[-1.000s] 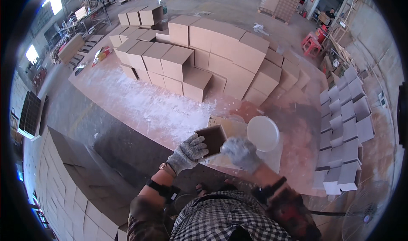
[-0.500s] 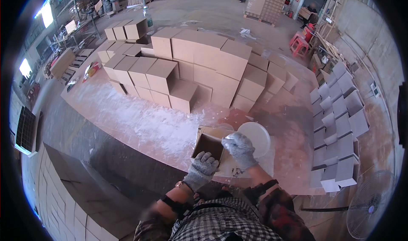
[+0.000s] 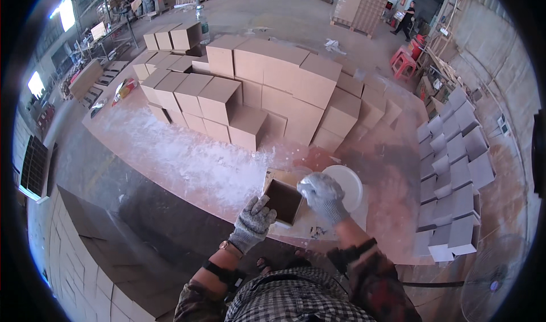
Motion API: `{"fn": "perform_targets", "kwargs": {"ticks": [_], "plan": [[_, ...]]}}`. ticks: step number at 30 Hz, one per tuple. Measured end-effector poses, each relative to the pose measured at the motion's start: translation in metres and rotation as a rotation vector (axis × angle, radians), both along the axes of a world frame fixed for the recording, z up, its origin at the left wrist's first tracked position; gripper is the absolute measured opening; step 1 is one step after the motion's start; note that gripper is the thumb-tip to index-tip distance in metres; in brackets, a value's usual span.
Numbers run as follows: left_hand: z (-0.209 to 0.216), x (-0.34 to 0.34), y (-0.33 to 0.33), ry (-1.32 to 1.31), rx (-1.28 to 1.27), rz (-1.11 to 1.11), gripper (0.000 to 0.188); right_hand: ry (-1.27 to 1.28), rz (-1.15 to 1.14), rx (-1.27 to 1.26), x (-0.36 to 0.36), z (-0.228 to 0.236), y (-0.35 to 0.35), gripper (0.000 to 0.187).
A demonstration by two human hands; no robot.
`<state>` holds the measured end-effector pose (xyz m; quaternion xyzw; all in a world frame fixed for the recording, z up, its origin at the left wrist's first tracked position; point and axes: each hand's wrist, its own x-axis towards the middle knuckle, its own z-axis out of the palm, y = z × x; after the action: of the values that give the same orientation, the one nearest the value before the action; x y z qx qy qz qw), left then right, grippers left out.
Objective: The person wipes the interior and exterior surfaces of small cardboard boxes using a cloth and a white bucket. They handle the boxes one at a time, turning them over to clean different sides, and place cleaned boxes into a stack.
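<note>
A small open-topped cardboard box [image 3: 284, 202] stands near the front edge of the table, its dark inside facing me. At its left wall is my left hand [image 3: 253, 225], in a grey knitted glove. The fingers are stretched and apart, their tips at the box's rim. My right hand [image 3: 323, 196], gloved alike, is closed just above the box's right edge. Whatever its fingers pinch is hidden. Partly behind that hand lies a round white lid or dish [image 3: 350, 188]. A flat piece of cardboard [image 3: 284, 176] shows beyond the box.
Stacked brown boxes [image 3: 278, 72] fill the far side of the reddish, white-dusted table [image 3: 199, 157]. Rows of grey-white boxes [image 3: 455, 163] stand at right, near a fan [image 3: 493, 285]. More cartons [image 3: 85, 271] are at lower left. A person [image 3: 405, 21] stands by the far doorway, beyond red stools [image 3: 404, 63].
My left hand has shifted left from the box's near rim, its fingers straightening. My right hand stays closed by the right edge. The person at the doorway now stands upright in view.
</note>
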<state>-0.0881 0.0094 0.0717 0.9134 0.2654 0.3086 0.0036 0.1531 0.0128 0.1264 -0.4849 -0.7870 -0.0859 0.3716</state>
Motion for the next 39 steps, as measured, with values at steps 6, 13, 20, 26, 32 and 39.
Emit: {"fn": "perform_targets", "kwargs": {"ticks": [6,13,20,26,32,39], "plan": [[-0.007,-0.005,-0.003,0.074,-0.024,0.052,0.027,-0.367,-0.176,-0.252,-0.047,0.000,-0.054,0.007],[-0.010,-0.009,-0.001,0.007,-0.034,0.029,0.025,1.043,0.346,-0.829,-0.028,-0.001,-0.041,0.015],[-0.009,-0.002,0.000,-0.006,-0.027,0.036,0.029,0.571,-0.029,-0.464,0.015,-0.044,-0.002,0.015],[-0.010,-0.005,-0.002,-0.067,-0.029,0.044,0.028,0.514,0.165,-0.715,-0.022,-0.019,-0.090,0.013],[-0.010,-0.003,0.000,-0.029,-0.027,0.039,0.031,0.928,-0.038,-0.618,0.015,-0.026,0.005,0.012],[-0.003,-0.006,-0.006,0.007,-0.073,0.066,0.026,-0.129,-0.197,-0.600,-0.041,-0.028,-0.036,0.002]]}}
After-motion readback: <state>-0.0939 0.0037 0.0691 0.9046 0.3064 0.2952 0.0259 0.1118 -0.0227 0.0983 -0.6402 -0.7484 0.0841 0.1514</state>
